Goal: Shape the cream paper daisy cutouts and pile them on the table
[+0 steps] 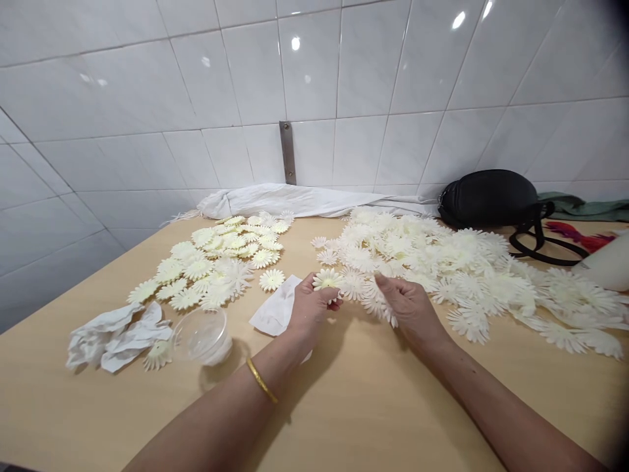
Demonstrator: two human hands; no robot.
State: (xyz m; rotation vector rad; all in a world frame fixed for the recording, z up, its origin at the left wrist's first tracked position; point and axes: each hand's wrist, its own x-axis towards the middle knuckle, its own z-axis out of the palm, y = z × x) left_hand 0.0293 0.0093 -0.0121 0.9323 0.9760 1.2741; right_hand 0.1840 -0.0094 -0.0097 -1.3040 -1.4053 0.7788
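Note:
My left hand (312, 308), with a gold bangle at the wrist, pinches a small pale-yellow artificial flower (328, 280) between thumb and fingers. Close to its right, my right hand (410, 308) is closed on white artificial flowers (377, 303), its thumb on top and its fingers mostly hidden. Beyond that hand spreads a large heap of loose white artificial flowers (422, 252). To the left lies a smaller pile of yellowish flowers (211, 262), with a single flower (272, 280) at its near right side. A white paper piece (275, 311) lies partly beneath my left hand.
A clear plastic bowl (200, 334) and crumpled tissue (118, 334) sit at the left of the wooden table (339, 419). White cloth (304, 200) runs along the tiled wall. A black strapped bag (489, 196) stands at the back right, near a pale rounded object (607, 263).

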